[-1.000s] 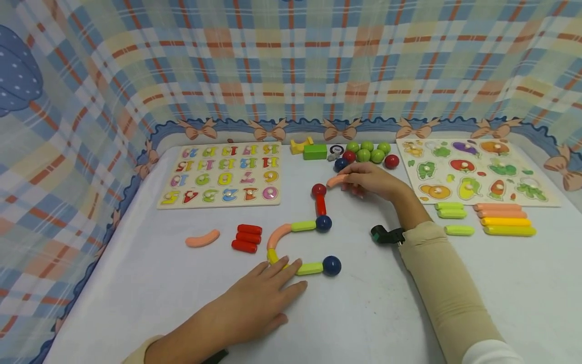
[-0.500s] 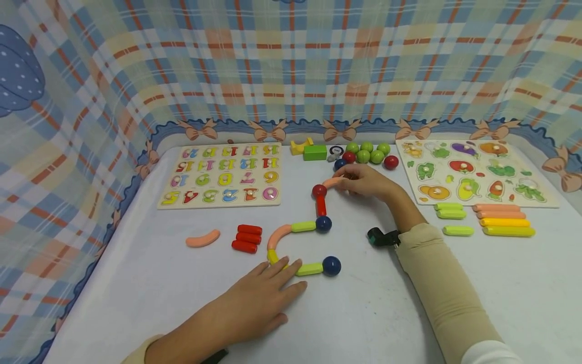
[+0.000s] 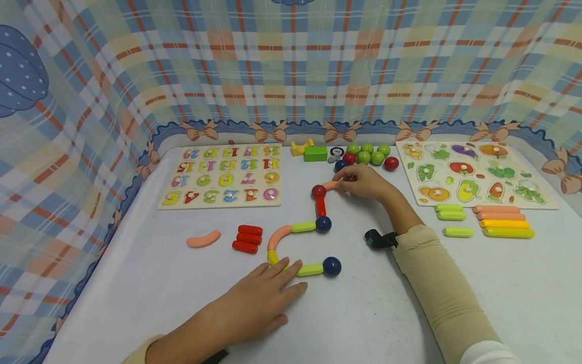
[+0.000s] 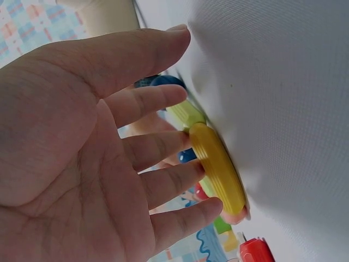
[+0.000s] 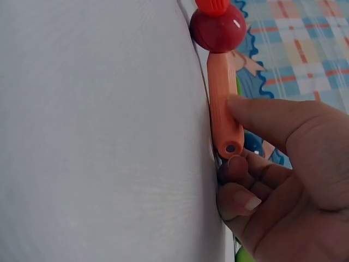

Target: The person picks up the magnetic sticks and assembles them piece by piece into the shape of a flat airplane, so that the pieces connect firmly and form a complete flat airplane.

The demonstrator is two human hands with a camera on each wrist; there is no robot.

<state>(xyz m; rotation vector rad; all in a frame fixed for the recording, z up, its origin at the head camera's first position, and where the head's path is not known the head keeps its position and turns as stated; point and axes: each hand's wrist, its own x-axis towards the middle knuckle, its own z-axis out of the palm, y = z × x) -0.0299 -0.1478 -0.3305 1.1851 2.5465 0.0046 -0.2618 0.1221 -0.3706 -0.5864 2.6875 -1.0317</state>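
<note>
My right hand (image 3: 366, 182) pinches a curved orange rod (image 5: 222, 93) by its right part. The rod's other end meets a red ball (image 3: 319, 191), from which a red rod (image 3: 320, 206) runs down to a blue ball (image 3: 323, 223). From there the chain bends left through a light green rod (image 3: 303, 226) and another curved orange rod (image 3: 278, 236) to a curved yellow rod (image 4: 221, 169). On that yellow rod rest the straight, spread fingers of my left hand (image 3: 259, 301), partly hiding it. A second light green rod (image 3: 310, 269) and a blue ball (image 3: 332, 266) end the chain.
Left of the chain lie a loose curved orange rod (image 3: 203, 239) and red rods (image 3: 249, 238). A number board (image 3: 220, 177) and a vegetable board (image 3: 477, 174) stand behind, with green balls (image 3: 370, 154) between them. More rods (image 3: 504, 222) lie at the right.
My right hand has moved slightly left and down, bringing the curved orange rod's end from a gap to the red ball. My left hand has stayed in place.
</note>
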